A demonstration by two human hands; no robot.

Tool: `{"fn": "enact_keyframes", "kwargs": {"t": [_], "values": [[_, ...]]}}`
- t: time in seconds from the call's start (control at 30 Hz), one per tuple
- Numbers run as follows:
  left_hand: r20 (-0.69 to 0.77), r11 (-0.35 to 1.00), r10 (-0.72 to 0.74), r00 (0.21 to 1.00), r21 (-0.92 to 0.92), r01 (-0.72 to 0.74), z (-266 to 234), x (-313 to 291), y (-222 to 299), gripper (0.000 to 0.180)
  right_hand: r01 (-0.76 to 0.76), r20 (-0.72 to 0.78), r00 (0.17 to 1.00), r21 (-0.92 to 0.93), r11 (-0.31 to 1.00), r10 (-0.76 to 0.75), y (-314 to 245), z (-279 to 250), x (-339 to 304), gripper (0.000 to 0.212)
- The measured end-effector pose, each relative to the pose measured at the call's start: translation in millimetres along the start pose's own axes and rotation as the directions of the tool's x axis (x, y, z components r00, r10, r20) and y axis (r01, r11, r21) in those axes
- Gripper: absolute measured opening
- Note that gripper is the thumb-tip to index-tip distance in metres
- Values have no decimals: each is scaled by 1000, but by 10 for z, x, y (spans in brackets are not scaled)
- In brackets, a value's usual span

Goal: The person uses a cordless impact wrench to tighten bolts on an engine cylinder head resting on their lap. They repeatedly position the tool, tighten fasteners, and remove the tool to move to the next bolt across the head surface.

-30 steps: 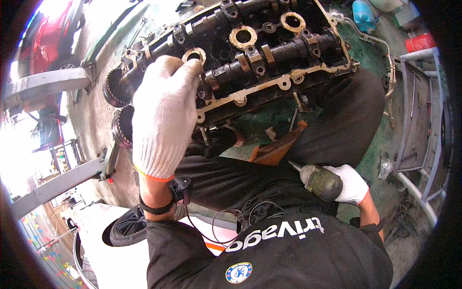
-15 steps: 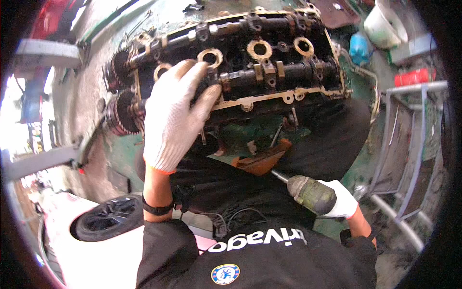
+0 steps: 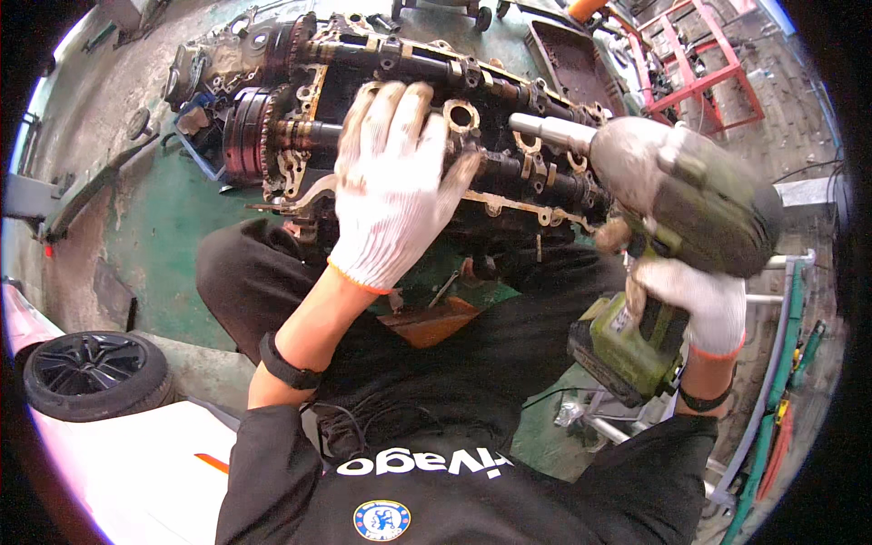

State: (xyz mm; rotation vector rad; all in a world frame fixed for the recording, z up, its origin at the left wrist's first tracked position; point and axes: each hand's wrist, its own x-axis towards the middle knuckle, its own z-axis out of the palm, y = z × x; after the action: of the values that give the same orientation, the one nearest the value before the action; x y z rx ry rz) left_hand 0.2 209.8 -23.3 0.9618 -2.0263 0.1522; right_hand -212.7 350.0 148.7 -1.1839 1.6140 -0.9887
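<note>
In front of me lies an engine cylinder head (image 3: 509, 202), dark and oily inside, with two camshafts running across it. Toothed cam gears (image 3: 250, 136) sit at its left end. My left hand (image 3: 391, 182), in a white knit glove with soiled fingertips, rests over the near camshaft, fingers stretched out and thumb apart. What lies under the palm is hidden. My right hand (image 3: 695, 295), gloved too, is wrapped round the handle of a green cordless impact wrench (image 3: 690, 195). The wrench is raised at the right, its long silver socket (image 3: 549, 130) pointing left above the cylinder head.
Beyond the head are a brown tray (image 3: 568, 68) and a red metal frame (image 3: 704, 77). A blue bin (image 3: 202, 154) of parts stands left of the gears. A wheel (image 3: 95, 374) lies at the lower left; a metal rack (image 3: 786, 363) stands at the right.
My right hand has lifted the impact wrench from beside my thigh to above the cylinder head's right half. My left hand stays on the near camshaft; the view has shifted.
</note>
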Motion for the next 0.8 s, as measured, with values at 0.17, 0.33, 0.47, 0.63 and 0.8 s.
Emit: {"fn": "enact_keyframes", "kwargs": {"t": [0.17,0.33,0.47,0.63,0.8], "values": [[1,998,-41,999,-57,41,30,-201,-132,54,-137,18,990,-107,985,139,-195,204,230,76],[-16,995,-55,998,-82,54,77,-240,-154,55,-3,70,997,-198,980,18,-227,219,240,81],[6,994,-70,998,-87,70,60,-249,-147,55,-230,87,966,-122,965,241,-306,209,194,72],[12,990,-81,997,-111,82,56,-260,-136,56,-303,5,951,-166,938,308,-376,256,272,71],[12,986,-102,995,-128,103,56,-267,-118,56,-248,5,964,-326,912,264,-472,220,437,71]]}}
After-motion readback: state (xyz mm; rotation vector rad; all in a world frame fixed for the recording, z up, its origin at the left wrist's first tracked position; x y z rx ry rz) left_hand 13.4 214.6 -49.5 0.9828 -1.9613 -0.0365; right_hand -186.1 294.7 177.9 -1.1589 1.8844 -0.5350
